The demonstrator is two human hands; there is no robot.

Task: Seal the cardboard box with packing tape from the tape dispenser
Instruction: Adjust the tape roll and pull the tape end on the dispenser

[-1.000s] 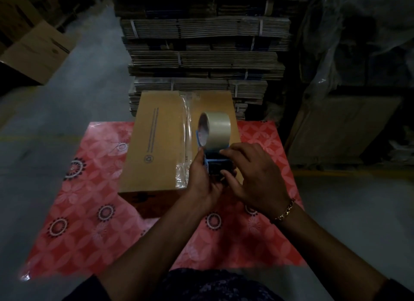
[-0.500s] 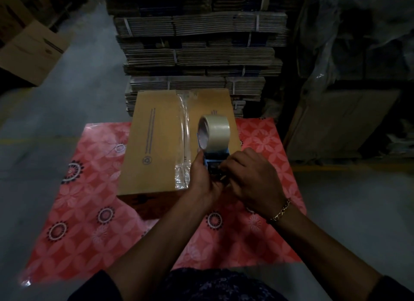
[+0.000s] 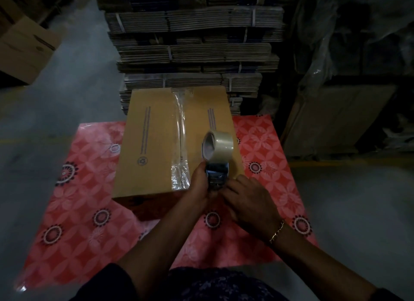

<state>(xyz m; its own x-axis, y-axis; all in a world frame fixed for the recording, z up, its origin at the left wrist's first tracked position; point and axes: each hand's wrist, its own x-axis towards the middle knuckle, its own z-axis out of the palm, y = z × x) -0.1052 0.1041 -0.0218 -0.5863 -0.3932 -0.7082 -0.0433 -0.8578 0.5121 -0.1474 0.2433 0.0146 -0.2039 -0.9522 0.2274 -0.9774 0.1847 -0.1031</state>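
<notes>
1 cardboard box (image 3: 154,141) | 1 tape dispenser (image 3: 217,164) | 2 hands: left hand (image 3: 199,186), right hand (image 3: 251,202)

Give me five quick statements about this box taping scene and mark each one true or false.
1. A strip of clear tape already runs along the centre seam of the cardboard box. True.
2. The tape dispenser is held over the box's left half. False: it is over the right half, near the front edge.
3. The left hand grips the dispenser while the fingers of the right hand work at its lower end. True.
4. The box sits on bare concrete. False: it sits on a red patterned mat.
5. Bundles of flattened cartons are stacked behind the box. True.
</notes>
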